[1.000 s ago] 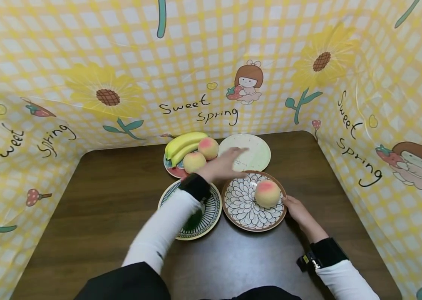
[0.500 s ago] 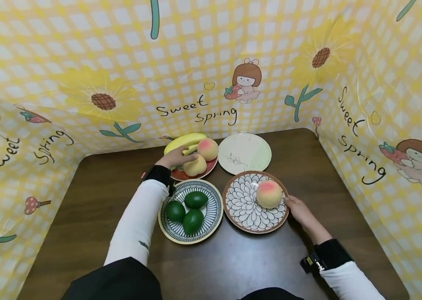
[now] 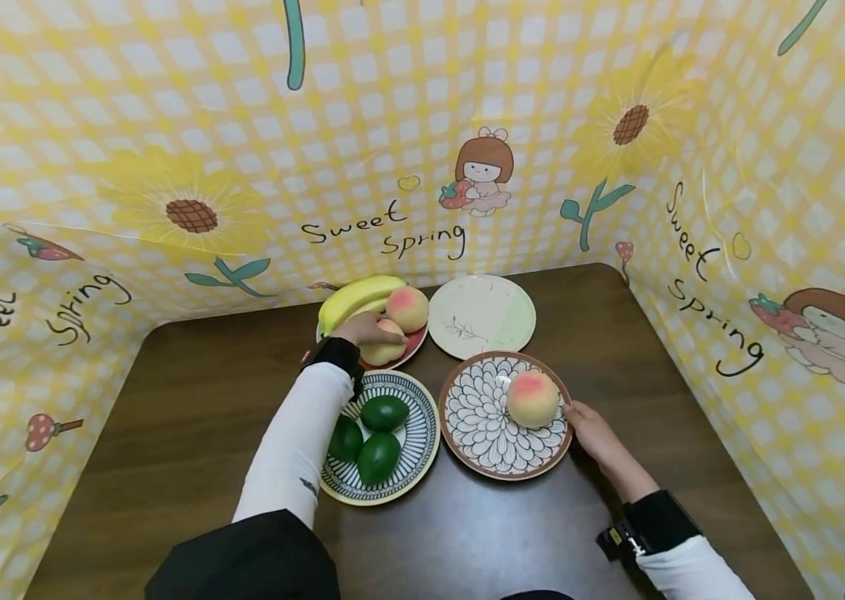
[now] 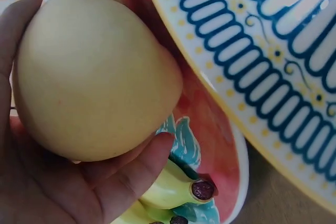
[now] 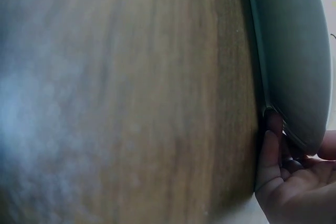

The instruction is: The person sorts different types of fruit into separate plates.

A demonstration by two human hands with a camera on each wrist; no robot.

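My left hand [image 3: 357,330] curls round the nearer peach [image 3: 383,347] on the red plate [image 3: 415,343] at the back left. In the left wrist view, fingers and thumb wrap this pale peach [image 4: 97,72] from both sides. Beside it on the same plate lie a second peach [image 3: 407,309] and yellow bananas [image 3: 353,302]. My right hand [image 3: 593,431] pinches the right rim of the brown-rimmed plate [image 3: 477,450], which carries one peach [image 3: 532,399]. From the right wrist, my fingers [image 5: 270,153] show tucked under that plate's edge, thumb on top.
A blue-patterned plate [image 3: 422,433] with three green avocado-like fruits [image 3: 379,459] stands in front of the red plate, left of the brown-rimmed one. A pale green and cream plate [image 3: 482,312] sits at the back. Yellow checked cloth [image 3: 362,125] walls the wooden table [image 3: 190,433].
My left hand has moved left from above the brown-rimmed plate to the red plate, and its fingers have closed round the nearer peach. The right hand stays at its rim.
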